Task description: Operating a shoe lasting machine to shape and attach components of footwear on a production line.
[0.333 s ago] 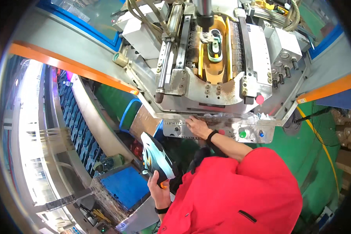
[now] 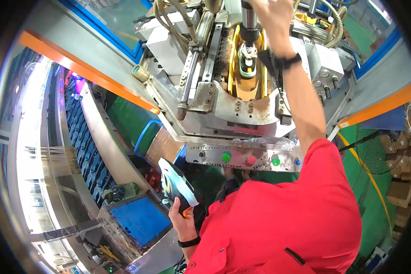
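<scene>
My left hand grips a light-blue, white and black sports shoe by its heel end, with an orange part showing beside the fingers. The shoe is held low, left of my red-sleeved body. At the top of the picture, my right hand reaches up past the machine's vertical press rod. Its fingers are blurred and partly cut off by the picture's edge, so what they touch is hidden. Below the rod, a second shoe sits in the yellow-sided cradle of the pressing machine, the rod's end on it.
A control panel with green, red and blue buttons runs along the machine's front. On the left are a conveyor with dark links, a blue pad and a blue-framed stool. Cardboard boxes stand at the far right.
My right hand has gone from the control panel up to the press rod. The rod has come down onto the shoe in the machine. My left hand still holds its shoe.
</scene>
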Available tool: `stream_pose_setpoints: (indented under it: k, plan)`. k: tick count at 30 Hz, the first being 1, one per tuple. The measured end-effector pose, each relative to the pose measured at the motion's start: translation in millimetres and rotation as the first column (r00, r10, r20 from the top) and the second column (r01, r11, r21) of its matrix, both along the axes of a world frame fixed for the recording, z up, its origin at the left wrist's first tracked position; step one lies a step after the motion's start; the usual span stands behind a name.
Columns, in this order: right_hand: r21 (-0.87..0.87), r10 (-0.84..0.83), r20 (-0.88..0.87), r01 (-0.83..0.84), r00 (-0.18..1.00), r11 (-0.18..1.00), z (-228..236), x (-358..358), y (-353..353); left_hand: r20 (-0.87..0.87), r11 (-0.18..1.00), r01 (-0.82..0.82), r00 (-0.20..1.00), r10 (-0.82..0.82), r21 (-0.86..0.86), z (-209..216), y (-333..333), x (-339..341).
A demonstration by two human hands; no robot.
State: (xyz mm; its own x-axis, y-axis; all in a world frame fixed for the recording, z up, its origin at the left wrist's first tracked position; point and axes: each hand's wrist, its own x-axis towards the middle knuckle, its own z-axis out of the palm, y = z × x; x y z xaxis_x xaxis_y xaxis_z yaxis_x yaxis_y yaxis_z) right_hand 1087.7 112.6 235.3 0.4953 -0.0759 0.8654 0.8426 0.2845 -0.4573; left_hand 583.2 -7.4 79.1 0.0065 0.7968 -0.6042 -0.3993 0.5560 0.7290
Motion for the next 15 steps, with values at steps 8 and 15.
stream_pose_setpoints:
  k: [8, 15]
  plan:
    - [-0.195, 0.250, -0.412, -0.352, 0.876, 0.915, 40.1, 47.3, 37.6, 0.063, 0.997, -0.058, 0.997, 0.055, 0.046, -14.2, -17.8, 8.0]
    - [-0.567, -0.065, 0.501, 0.384, 0.863, 0.728, -16.9, 158.8, 102.1, 0.033, 0.985, -0.173, 0.984, 0.173, -0.015, -22.7, -62.7, -18.4]
